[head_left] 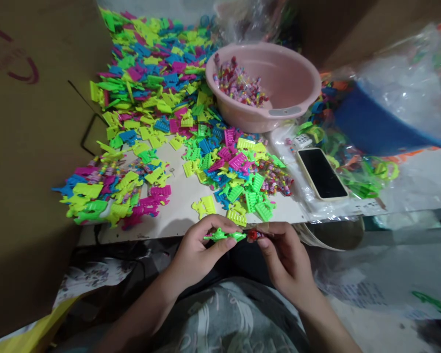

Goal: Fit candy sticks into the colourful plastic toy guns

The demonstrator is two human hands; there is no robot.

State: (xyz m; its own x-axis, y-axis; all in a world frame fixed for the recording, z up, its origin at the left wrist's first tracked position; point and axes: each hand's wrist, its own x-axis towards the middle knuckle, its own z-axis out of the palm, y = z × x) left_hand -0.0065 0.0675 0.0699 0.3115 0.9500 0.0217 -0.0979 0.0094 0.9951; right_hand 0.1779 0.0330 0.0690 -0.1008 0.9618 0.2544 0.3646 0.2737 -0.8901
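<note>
Just off the table's front edge, my left hand (202,250) pinches a bright green plastic toy piece (220,235) between thumb and fingers. Facing it, my right hand (288,255) is closed on a small wrapped candy (254,235) with a red end. The candy's tip is close to the end of the green piece; whether they touch I cannot tell. Beyond my hands lies a loose pile of comb-like toy pieces (237,162) in green, yellow, pink and blue. More wrapped candies (275,179) lie at the right of that pile.
A pink basin (294,83) holds many wrapped candies. A large heap of toy pieces (158,63) fills the back left, with another cluster (91,191) at front left. A phone (322,172) lies on plastic at right, near a blue container (375,122). Cardboard (33,147) walls the left.
</note>
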